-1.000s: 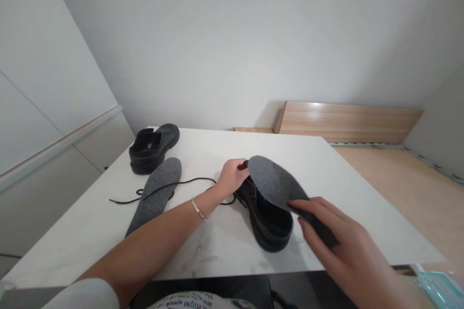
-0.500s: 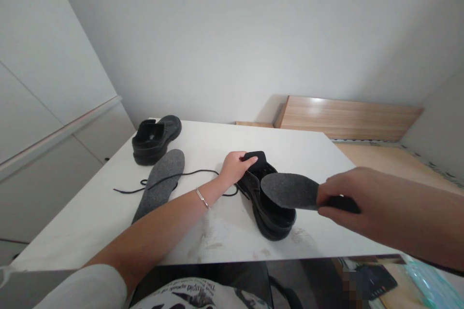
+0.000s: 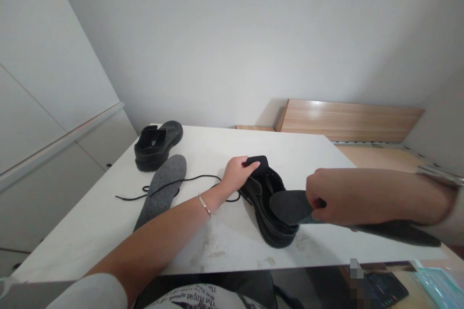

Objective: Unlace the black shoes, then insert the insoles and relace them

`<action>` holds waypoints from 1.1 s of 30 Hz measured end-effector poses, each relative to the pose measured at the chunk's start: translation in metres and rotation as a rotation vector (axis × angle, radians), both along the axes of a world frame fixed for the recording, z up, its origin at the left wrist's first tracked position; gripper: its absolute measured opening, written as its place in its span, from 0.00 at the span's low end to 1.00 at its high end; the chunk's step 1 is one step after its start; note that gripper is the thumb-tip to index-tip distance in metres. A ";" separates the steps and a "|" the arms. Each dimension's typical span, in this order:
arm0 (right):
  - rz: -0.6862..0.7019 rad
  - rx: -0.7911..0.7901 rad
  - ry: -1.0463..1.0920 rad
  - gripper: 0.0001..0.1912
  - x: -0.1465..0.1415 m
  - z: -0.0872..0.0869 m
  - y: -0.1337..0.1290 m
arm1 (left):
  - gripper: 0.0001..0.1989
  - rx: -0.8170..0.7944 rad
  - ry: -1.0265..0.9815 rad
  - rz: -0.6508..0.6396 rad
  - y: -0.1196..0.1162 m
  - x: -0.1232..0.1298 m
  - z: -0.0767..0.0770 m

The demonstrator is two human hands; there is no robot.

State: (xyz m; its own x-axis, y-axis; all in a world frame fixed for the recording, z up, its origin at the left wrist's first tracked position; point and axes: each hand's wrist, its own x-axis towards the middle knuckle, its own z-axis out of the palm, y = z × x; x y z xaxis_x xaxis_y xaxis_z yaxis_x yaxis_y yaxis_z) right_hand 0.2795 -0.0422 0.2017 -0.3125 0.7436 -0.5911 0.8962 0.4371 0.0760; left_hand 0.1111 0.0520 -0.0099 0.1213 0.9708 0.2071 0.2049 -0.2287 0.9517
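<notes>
Now the left hand has its grip on the tongue of a black shoe standing on the white counter, while the right hand grasps a grey insole, its rounded tip at the shoe's opening.

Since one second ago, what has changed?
The right hand, holding the dark grey felt insole, has drawn its tip back and rightward, from the tongue to the opening of the near black leather shoe. The left hand stays at the tongue; the far black shoe and mottled grey insole stayed put.
</notes>
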 end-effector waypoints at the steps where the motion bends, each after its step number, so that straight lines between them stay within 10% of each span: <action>1: 0.008 0.002 0.019 0.12 0.000 0.001 0.000 | 0.20 -0.001 0.000 0.001 0.000 0.000 0.000; 7: 0.029 0.023 0.048 0.14 -0.017 -0.012 0.003 | 0.20 -0.006 -0.005 0.003 -0.001 0.000 -0.001; 17: 0.058 0.335 0.041 0.15 -0.044 -0.090 0.017 | 0.20 -0.025 -0.037 -0.024 -0.001 0.000 0.002; 33: 0.036 0.273 0.103 0.18 -0.049 -0.121 0.029 | 0.21 -0.010 -0.053 -0.071 -0.002 -0.001 0.004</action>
State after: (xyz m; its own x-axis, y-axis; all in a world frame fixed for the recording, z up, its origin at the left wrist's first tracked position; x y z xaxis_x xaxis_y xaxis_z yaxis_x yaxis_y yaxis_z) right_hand 0.2308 -0.0130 0.0804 -0.3900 0.8580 -0.3342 0.8895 0.4449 0.1043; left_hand 0.1100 0.0503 -0.0055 0.1789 0.9622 0.2055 0.1382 -0.2313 0.9630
